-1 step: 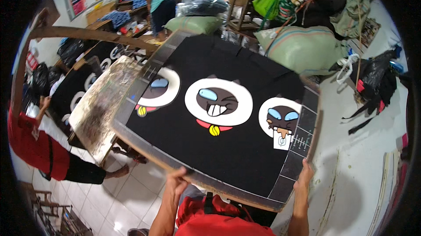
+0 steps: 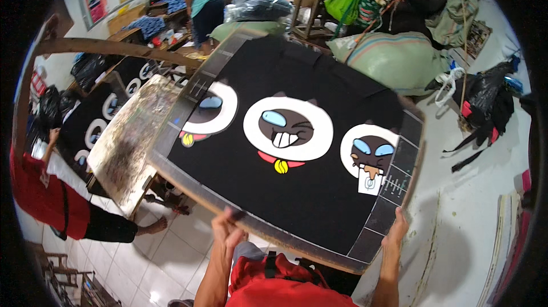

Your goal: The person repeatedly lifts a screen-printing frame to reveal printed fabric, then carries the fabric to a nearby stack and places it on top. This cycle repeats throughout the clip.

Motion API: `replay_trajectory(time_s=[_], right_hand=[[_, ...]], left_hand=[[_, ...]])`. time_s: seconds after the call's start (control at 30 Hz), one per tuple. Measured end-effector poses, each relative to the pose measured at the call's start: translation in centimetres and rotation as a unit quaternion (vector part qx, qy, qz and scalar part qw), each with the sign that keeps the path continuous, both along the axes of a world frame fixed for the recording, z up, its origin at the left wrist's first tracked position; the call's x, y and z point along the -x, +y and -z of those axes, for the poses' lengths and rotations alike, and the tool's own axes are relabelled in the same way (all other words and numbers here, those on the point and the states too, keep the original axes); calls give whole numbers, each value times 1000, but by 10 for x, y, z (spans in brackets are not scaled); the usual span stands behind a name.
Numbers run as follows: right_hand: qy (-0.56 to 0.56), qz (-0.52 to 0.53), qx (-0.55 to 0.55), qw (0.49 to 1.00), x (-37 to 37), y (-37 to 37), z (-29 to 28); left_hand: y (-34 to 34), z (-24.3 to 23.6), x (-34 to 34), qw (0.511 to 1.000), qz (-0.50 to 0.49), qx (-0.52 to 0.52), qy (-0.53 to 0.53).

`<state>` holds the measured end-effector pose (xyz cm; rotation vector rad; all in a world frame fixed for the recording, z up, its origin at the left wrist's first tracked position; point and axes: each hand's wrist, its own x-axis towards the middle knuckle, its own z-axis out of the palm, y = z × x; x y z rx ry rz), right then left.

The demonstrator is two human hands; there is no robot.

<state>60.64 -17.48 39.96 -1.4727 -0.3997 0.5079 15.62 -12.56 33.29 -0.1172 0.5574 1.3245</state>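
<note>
Near side | left hand (image 2: 228,231), right hand (image 2: 395,233): grip holding rectangular board (image 2: 372,222) | black cloth (image 2: 228,173) (creased)

Tilted, dark-bordered board (image 2: 379,213), black cloth (image 2: 268,193) spread over it, three cartoon faces (image 2: 288,124) across the cloth

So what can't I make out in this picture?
All in the head view:
Right hand: some fingers, hidden by the board.
Board's underside: hidden by its top.
Co-worker in red: head, behind the wooden post or past the dark rim.
Big green sack: contents, hidden by its sides.
</note>
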Motion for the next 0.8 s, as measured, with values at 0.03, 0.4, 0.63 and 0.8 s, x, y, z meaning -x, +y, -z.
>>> replay_trajectory(time_s=[0.03,0.4,0.63,0.8], right_hand=[[-6,40,-2,999,5,-8,-8],[-496,341,139,786,18,-50,-94],[-808,213,49,548,56,32,-330],[-841,109,148,508,105,108,-418]], left_hand=[[22,-3,0,997,-34,47,-54],[134,-3,-26,987,114,-67,-89],[160,-2,-25,972,182,-81,-121],[168,-1,-13,953,242,-105,-150]])
